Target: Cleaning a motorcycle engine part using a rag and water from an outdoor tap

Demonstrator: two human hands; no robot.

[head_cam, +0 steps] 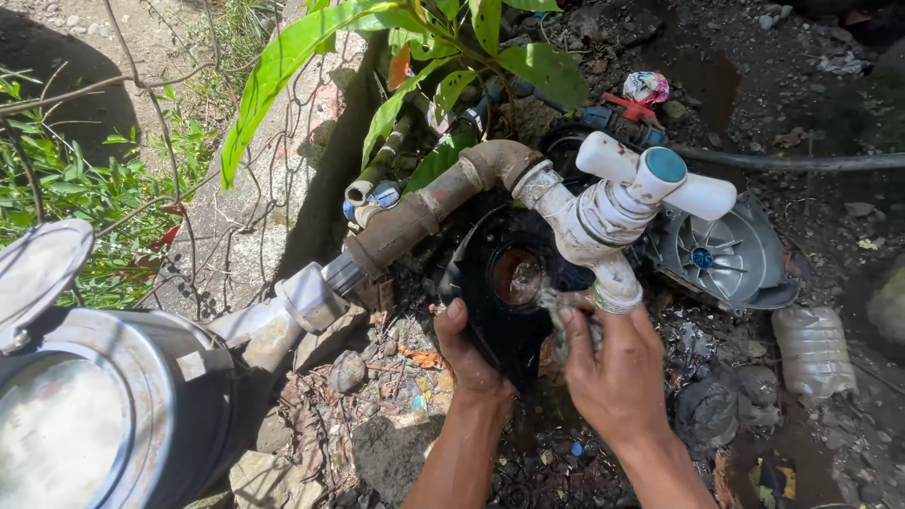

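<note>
Black round plastic part [504,283], dirty, with a rust-brown hole at its centre, sits on the littered ground directly under the white tap [603,221]. Left hand [468,353] grips its lower left edge, fingers closed around the rim. Right hand [617,372] is cupped beneath the tap's spout, fingers curled, water running over them.

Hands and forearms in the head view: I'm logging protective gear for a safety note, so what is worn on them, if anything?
Nothing is worn. The left hand and right hand are bare, with no gloves, and no rings show. Both forearms are uncovered as far as the bottom edge of the frame: no sleeves, watch or wristband in view. The fingers look wet and a little soiled.
</note>
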